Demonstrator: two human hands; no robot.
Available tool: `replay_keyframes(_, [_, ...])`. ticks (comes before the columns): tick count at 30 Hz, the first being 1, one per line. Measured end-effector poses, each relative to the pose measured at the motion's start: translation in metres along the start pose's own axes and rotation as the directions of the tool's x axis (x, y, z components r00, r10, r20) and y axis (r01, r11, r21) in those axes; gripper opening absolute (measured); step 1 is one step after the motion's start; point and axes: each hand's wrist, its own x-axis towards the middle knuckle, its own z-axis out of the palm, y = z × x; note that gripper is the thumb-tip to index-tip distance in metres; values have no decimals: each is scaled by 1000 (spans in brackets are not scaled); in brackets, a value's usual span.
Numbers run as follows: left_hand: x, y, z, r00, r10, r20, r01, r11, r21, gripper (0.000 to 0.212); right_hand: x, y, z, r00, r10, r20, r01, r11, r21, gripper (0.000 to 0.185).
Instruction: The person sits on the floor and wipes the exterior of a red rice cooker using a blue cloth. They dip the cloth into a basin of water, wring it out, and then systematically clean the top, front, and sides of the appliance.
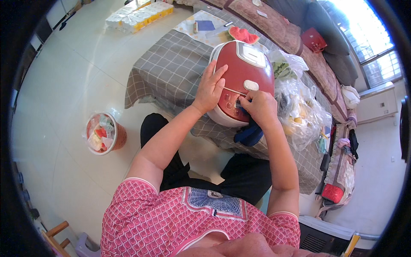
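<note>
A red and white rice cooker stands before me on the table, its lid down and its button panel facing me. My left hand lies against the cooker's left side, fingers spread and gripping nothing. At the panel, my right hand is closed, thumb and forefinger pinched at the small display. A dark blue cloth is bunched in that hand and hangs below it at the cooker's front. The part of the cloth inside my fingers is hidden.
A checked tablecloth covers the table. Right of the cooker are plastic bags with yellow fruit and a watermelon piece. Cut watermelon lies behind it. A waste bin stands on the floor at left; a sofa runs behind the table.
</note>
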Motion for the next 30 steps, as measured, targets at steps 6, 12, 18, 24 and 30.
replay_keyframes(6, [-1,-1,0,1000,-6,-1,6,1000,-9,42,-2,1,8,1000,10,4,-11,999,51,27])
replay_keyframes(12, [-1,-3,1,1000,-16,9,16,1000,1,41,-3,-4,13,1000,25,19,-27,993,113,25])
replay_keyframes(18, [-1,-1,-1,1000,-18,19,19,1000,-3,42,-4,10,4,989,131,70,-138,984,108,24])
replay_keyframes(24, [-1,1,0,999,-35,22,35,999,10,41,-15,49,1,966,236,106,-250,956,153,26])
replay_keyframes(30, [-1,1,0,999,-35,17,35,999,-1,41,-14,19,5,984,153,93,-168,968,187,28])
